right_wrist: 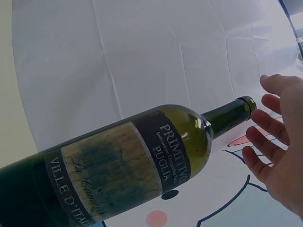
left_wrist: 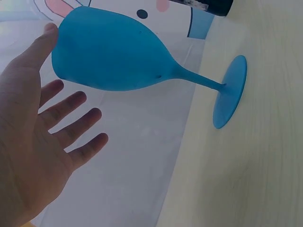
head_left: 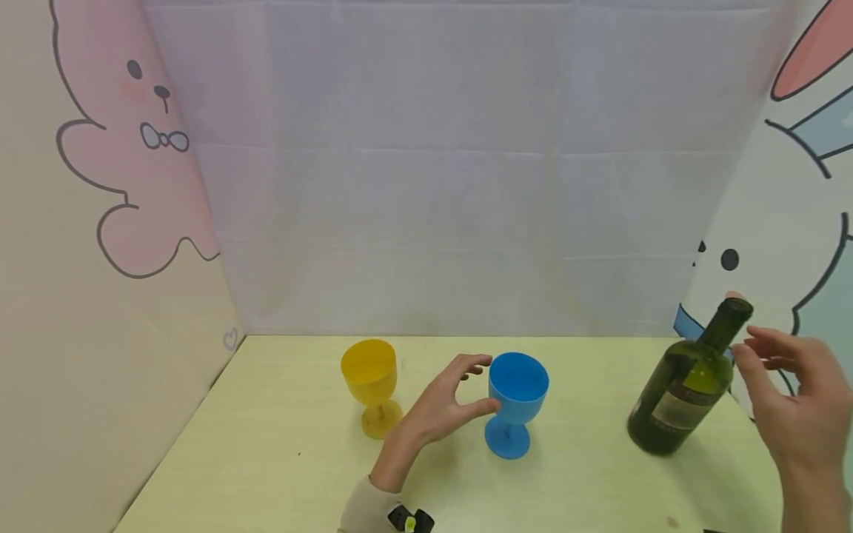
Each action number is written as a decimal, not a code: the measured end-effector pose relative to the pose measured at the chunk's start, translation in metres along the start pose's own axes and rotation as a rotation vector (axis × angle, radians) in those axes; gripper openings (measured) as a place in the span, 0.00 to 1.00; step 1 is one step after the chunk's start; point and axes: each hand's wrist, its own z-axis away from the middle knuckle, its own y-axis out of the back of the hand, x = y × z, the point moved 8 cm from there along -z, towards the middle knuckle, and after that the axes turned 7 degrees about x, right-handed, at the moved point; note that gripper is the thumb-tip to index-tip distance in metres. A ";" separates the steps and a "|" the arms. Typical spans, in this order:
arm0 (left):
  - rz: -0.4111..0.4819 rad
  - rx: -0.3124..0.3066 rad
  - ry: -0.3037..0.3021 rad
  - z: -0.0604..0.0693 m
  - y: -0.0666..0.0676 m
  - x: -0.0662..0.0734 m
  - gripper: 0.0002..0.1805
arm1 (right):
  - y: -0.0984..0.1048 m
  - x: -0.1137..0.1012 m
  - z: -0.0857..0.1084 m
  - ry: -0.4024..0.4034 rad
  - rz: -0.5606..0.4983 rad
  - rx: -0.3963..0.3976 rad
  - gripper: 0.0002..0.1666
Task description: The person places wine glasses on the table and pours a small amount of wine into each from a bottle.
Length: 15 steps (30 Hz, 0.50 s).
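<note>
A blue goblet (head_left: 519, 389) stands upright on the table. My left hand (head_left: 443, 400) is at its left side, thumb and fingers spread around the bowl's near edge; in the left wrist view the goblet (left_wrist: 113, 52) is not gripped, and whether the thumb touches its rim I cannot tell. A green glass wine bottle (head_left: 686, 381) stands at the right, its label (right_wrist: 113, 165) readable in the right wrist view. Beside its neck is my right hand (head_left: 796, 392), fingers apart and loosely bent, with nothing held. A yellow goblet (head_left: 369, 374) stands left of the left hand.
The pale yellow table (head_left: 266, 459) meets a white cloth backdrop (head_left: 413, 185) at the back. Side walls carry cartoon animals, a pink one (head_left: 153, 170) at left and a white one (head_left: 753, 222) at right. A small dark object (head_left: 714, 531) shows at the bottom edge.
</note>
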 end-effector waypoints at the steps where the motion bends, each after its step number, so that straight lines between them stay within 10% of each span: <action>1: 0.009 0.000 0.002 0.000 -0.001 0.000 0.38 | -0.001 0.004 0.000 -0.019 0.007 -0.008 0.18; 15: 0.058 0.021 0.040 -0.001 -0.018 -0.001 0.46 | -0.022 0.047 0.007 -0.240 0.037 -0.147 0.36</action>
